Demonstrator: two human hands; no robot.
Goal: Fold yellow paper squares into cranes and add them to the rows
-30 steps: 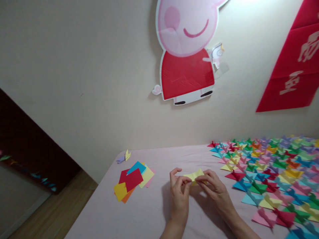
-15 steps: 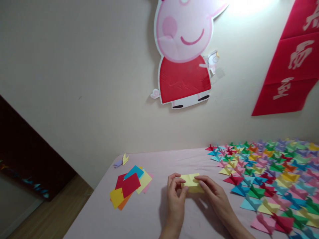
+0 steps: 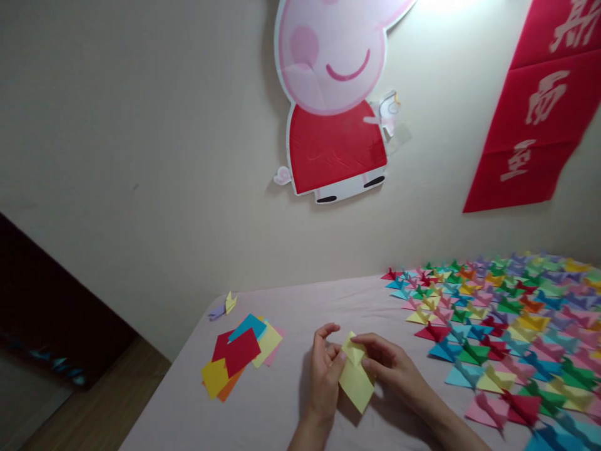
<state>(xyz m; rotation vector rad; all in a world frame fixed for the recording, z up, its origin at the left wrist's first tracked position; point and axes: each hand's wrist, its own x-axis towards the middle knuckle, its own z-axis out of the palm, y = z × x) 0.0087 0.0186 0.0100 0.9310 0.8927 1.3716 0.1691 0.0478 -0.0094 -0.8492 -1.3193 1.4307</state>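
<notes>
The left hand [image 3: 325,369] is partly curled, its thumb pressed on the left edge of the paper [image 3: 357,385] and its index finger raised clear of it. The right hand [image 3: 387,363] is bent in from the other side, index fingertip at the top of the paper and thumb lower down on its right edge. Both hands hold the paper lightly, neither of them closed into a fist.

The paper is pale yellow and folded, a long slanted shape that narrows to a point at the top and ends in a corner at the bottom. Creases cross its upper part, where a smaller folded section shows; the lower part is flat and smooth. It sits between the hands, its upper half framed by the fingers and its lower corner projecting towards the person, with a shadow on the pink cloth [image 3: 263,426] below.

Left of the hands lies a loose fan of squares [image 3: 241,351] in red, blue, orange, pink and yellows. Farther back, near the cloth's corner, are a purple piece [image 3: 217,312] and a yellow piece [image 3: 230,303], both folded. Many coloured cranes [image 3: 486,410] stand close together on the right. A pig cutout [image 3: 335,147] and a red banner [image 3: 530,113] hang on the wall [image 3: 141,125] behind.
</notes>
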